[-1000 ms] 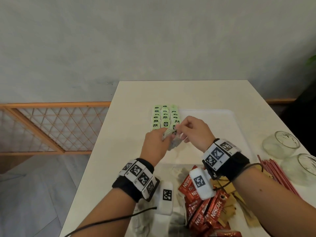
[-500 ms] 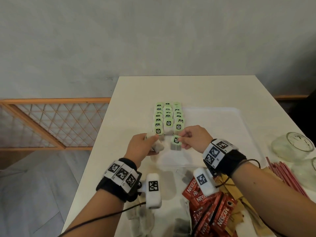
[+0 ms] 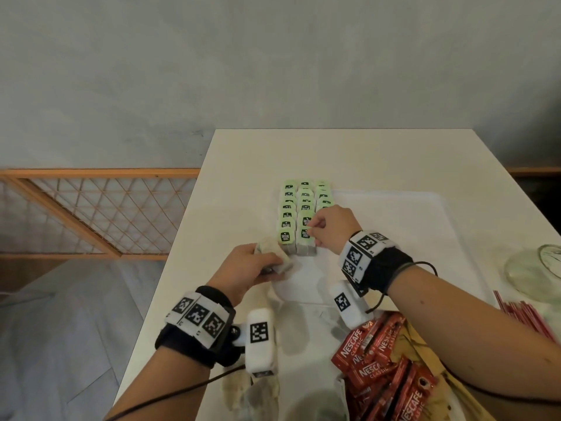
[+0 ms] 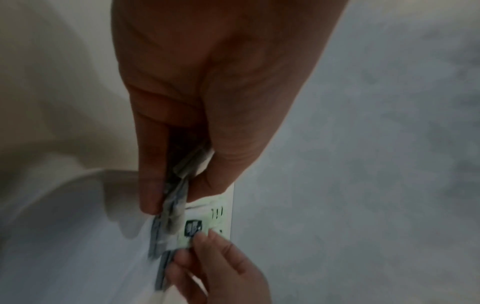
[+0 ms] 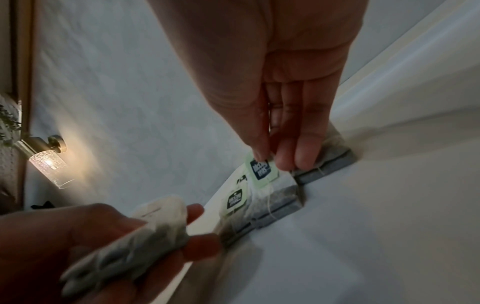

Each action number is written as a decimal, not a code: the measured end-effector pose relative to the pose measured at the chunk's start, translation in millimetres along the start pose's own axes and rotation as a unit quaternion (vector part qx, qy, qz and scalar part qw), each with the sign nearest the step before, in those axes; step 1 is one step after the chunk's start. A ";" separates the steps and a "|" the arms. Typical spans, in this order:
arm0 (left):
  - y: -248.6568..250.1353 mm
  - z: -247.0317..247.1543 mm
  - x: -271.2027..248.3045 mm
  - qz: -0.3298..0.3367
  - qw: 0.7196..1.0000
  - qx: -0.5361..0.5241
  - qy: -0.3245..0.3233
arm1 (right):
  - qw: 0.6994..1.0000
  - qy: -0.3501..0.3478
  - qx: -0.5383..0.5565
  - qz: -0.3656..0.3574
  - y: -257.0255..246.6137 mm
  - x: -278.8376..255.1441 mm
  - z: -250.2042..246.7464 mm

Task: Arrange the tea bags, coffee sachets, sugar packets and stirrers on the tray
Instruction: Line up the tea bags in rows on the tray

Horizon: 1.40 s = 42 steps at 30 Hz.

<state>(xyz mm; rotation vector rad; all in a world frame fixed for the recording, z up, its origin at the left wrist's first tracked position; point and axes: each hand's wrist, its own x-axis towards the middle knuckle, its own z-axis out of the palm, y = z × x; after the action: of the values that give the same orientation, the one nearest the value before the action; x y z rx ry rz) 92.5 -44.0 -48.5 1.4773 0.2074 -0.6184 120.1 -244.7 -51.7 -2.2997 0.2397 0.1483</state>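
Tea bags with green tags (image 3: 305, 205) lie in three columns on the left part of the white tray (image 3: 394, 226). My right hand (image 3: 312, 230) pinches the green tag (image 5: 261, 170) of the nearest bag in the middle column (image 3: 306, 250), which rests on the tray. My left hand (image 3: 273, 262) sits just left of the rows and grips a small bunch of loose tea bags (image 5: 135, 236), also seen in the left wrist view (image 4: 179, 185). Red coffee sachets (image 3: 373, 360), tan sugar packets (image 3: 425, 354) and red stirrers (image 3: 522, 314) lie near the front right.
Two glass jars (image 3: 534, 268) stand at the right table edge. More loose tea bags (image 3: 252, 393) lie near the front edge. A wooden lattice rail (image 3: 91, 214) runs left of the table. A lit wall lamp (image 5: 49, 162) shows in the right wrist view.
My right hand took one tea bag from the left hand's bunch and set it at the near end of the middle column. My left hand drew back to the left with the others.
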 end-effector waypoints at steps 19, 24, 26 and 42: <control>8.3 13.8 -4.4 0.058 0.996 0.056 -0.029 | 0.986 -0.027 0.156 -0.045 -8.3 -37.9 -9.7; 7.9 32.5 -15.0 0.081 0.994 0.056 -0.049 | 0.981 -0.013 0.183 -0.059 -5.0 -60.8 -14.6; 6.6 37.8 -19.2 0.091 0.993 0.049 -0.050 | 0.978 -0.009 0.199 -0.054 -1.1 -67.5 -17.7; 1.4 60.4 -42.6 0.025 0.996 -0.081 -0.004 | 0.984 0.022 0.156 -0.078 12.1 -102.8 -18.9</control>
<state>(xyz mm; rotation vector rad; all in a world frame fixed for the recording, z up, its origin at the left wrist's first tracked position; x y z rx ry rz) 43.5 -91.3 -19.7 1.3203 0.2084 -0.5534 17.8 -253.8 -28.9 -2.0010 0.0960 -0.0187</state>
